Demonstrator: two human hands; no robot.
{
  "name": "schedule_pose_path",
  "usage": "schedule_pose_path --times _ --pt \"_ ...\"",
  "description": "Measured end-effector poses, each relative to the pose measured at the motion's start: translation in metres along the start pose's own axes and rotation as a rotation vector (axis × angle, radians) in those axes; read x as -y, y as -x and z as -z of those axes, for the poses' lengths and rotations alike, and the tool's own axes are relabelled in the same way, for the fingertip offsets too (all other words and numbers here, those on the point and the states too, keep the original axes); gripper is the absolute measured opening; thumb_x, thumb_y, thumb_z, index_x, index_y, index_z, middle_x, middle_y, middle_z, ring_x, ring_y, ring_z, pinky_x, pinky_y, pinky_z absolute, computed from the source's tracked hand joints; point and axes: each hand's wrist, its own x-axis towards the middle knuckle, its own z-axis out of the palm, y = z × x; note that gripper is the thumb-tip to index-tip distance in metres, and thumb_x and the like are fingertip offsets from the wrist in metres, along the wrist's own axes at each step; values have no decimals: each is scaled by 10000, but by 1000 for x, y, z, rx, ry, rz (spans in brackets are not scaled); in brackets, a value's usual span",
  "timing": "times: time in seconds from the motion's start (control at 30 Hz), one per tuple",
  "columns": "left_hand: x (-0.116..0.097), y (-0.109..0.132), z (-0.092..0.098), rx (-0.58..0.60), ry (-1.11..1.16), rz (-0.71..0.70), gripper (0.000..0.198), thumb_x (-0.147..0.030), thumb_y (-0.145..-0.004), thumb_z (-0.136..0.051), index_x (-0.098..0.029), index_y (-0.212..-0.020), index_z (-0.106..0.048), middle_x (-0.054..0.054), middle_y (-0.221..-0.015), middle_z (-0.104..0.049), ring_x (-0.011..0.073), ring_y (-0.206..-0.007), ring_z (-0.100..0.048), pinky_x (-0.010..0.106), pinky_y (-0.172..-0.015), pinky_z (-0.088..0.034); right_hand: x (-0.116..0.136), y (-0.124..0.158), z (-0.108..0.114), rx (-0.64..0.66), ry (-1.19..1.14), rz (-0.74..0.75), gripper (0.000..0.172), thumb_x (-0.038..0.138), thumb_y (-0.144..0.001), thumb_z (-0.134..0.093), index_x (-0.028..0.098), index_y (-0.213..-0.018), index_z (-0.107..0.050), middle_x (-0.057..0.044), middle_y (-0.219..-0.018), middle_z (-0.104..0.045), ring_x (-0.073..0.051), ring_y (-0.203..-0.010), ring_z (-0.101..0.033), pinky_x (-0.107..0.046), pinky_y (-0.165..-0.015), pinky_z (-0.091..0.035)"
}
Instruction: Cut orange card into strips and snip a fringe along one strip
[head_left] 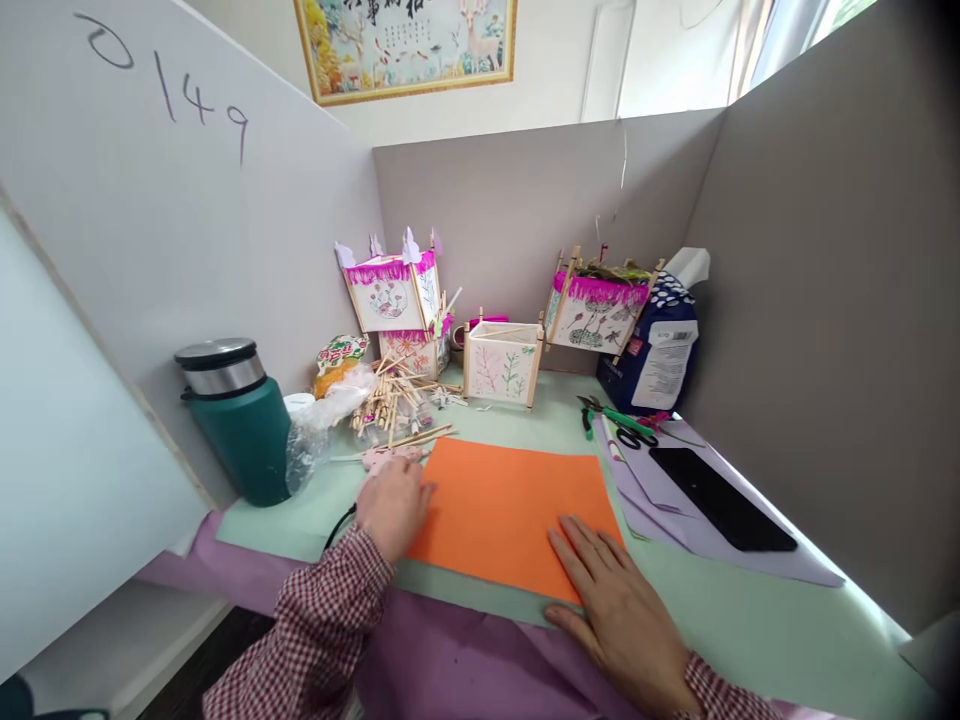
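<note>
Bright orange paper (510,510) lies flat in front of me on the pale green tabletop. My right hand (619,605) rests palm down across its lower right corner, fingers stretched out. At the paper's left edge, my left hand (394,505) is curled over a pink glue gun (386,457), with the thumb reaching toward the paper. Most of the handle is hidden under that hand. A black cord (341,525) comes out beside the wrist, and a pale stick points left from the gun's back.
Wooden sticks (390,400) are heaped behind the left hand, near a green flask (240,425). Decorated lanterns (501,365) stand at the back. Scissors (634,435), pliers (587,415) and a black phone (720,500) lie on the right. Grey partitions (817,300) enclose the table.
</note>
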Motion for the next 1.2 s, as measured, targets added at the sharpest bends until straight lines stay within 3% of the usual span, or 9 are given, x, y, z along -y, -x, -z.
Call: schedule_pose_path --times 0.13,0.33,0.5,0.63,0.8,0.93,1.03,1.1,1.2 --pt "28 -5 -5 -36 -180 284 282 -300 -786 -447 -106 -963 -550 162 -966 -555 311 -911 -533 400 -671 -436 -1 0 2 -29 4 1 668 571 -814 -370 234 -1373 -230 -68 -1420 -254 -262 -1282 -253 -454 -1007 -278" --pt "59 2 -17 -59 -194 302 233 -212 -797 -366 -111 -936 -525 136 -880 -573 258 -805 -571 330 -639 -422 0 -1 2 -41 -15 -8 628 558 -821 -372 251 -1359 -269 -55 -1410 -282 -255 -1272 -278 -455 -1013 -273" --pt "55 8 -4 -107 -189 267 240 -253 -791 -411 -109 -934 -538 154 -946 -564 288 -871 -549 372 -679 -434 1 -1 5 -42 -12 -22 611 535 -820 -395 243 -1348 -300 -57 -1396 -310 -252 -1266 -293 -455 -1005 -289" --pt "21 25 0 -180 47 -51 359 -352 -831 -405 -151 -1115 -496 138 -1218 -475 260 -1113 -448 399 -910 -371 5 2 6 -68 -17 1 551 354 -809 -467 236 -1331 -337 -57 -1376 -346 -245 -1248 -331 -443 -996 -308" --pt "-22 53 -11 218 242 -567 823 -500 -641 -622 -231 -1342 -286 100 -1407 -285 292 -1278 -258 494 -1032 -214 11 16 17 -62 34 19 655 52 -649 -420 236 -1277 -430 -24 -1322 -423 -221 -1199 -409 -403 -980 -346" --pt "-23 62 3 249 307 -601 540 -181 -760 -485 -312 -1276 -395 13 -1320 -440 188 -1197 -411 393 -1024 -293 8 28 47 54 -31 80 519 133 -720 -446 252 -1223 -495 -12 -1233 -522 -223 -1082 -526 -363 -857 -459" --pt "-10 55 28 149 341 -563 388 -112 -807 -376 -307 -1071 -583 -17 -1102 -615 136 -981 -577 297 -906 -429 1 26 76 141 -107 10 410 155 -783 -414 310 -1134 -558 29 -1104 -618 -190 -936 -607 -336 -751 -505" --pt "-4 47 45 -42 343 -560 367 -109 -816 -361 -276 -1032 -605 -6 -1033 -645 141 -933 -598 335 -923 -420 -5 16 93 96 -142 -55 401 141 -799 -384 331 -1093 -579 41 -1002 -661 -171 -831 -634 -322 -682 -516" --pt "-5 38 68 -440 405 -517 358 -119 -802 -387 -240 -1074 -587 21 -1073 -624 180 -1012 -563 416 -970 -377 -14 -7 114 -275 -178 -115 429 115 -798 -365 279 -1151 -546 4 -1065 -634 -183 -950 -592 -361 -801 -483"
